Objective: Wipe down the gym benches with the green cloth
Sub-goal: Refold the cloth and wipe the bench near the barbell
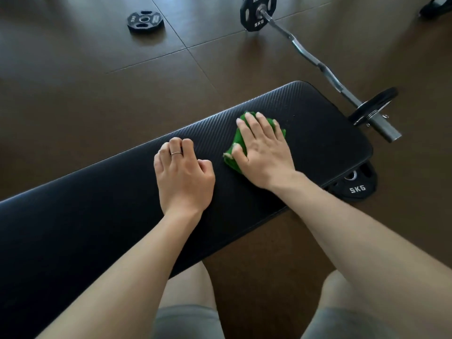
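A dark brown tiled floor (pixel 97 99) fills the view beyond the fingers, and across it runs the long black bench (pixel 97 216), its ribbed pad passing under both hands from lower left to upper right. Beyond the right hand's fingers and off the far end of the bench lies a curl bar (pixel 318 64) on the floor, a black plate on each end; the farther plate (pixel 258 13) reads "5KG" in pale letters, with a line of writing above it cut by the frame edge and unreadable. The nearer plate (pixel 374 106) stands edge-on, no writing legible. Just right of the right wrist, half hidden under the bench's end, a flat plate (pixel 354 189) also reads "5KG". Far past the left hand's fingers a small loose plate (pixel 145 20) lies flat, its markings too blurred to read. The left hand (pixel 184 177) rests on the bench with fingers (pixel 176 145) curled under, holding nothing, a thin ring (pixel 176 153) on one of them. The right hand (pixel 264 155) lies just beside it, fingers (pixel 249 118) spread flat and pressing the green cloth (pixel 238 143) onto the bench pad; the cloth is bunched beneath the palm and shows at the fingertips and thumb side.
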Demonstrator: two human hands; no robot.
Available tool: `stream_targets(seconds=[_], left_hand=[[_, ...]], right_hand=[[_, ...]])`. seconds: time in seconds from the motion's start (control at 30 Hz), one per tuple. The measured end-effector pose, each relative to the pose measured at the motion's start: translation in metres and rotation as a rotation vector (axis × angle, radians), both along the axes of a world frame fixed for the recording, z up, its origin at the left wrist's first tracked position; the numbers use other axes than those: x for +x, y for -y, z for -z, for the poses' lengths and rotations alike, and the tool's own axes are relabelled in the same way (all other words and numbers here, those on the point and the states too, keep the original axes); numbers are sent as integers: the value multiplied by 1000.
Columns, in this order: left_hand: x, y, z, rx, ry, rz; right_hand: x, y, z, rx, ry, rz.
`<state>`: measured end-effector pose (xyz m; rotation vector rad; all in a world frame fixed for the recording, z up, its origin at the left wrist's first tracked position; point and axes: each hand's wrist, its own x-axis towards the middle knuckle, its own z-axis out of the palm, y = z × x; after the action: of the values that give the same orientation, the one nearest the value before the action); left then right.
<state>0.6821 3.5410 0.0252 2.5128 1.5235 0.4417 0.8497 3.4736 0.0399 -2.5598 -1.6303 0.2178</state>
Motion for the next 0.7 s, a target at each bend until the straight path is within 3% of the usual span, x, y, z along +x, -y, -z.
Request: stream_targets(seconds=[0.13, 0.4, 0.7], left_hand=[[0, 2, -1, 8, -4, -12], [0, 5, -2, 22, 3, -12], [1, 3, -2, 24, 20, -36]], right_hand=[[12, -40, -4, -35, -24, 14], [-21, 25, -4, -25, -69, -254], [-12, -71, -1, 27, -76, -192]])
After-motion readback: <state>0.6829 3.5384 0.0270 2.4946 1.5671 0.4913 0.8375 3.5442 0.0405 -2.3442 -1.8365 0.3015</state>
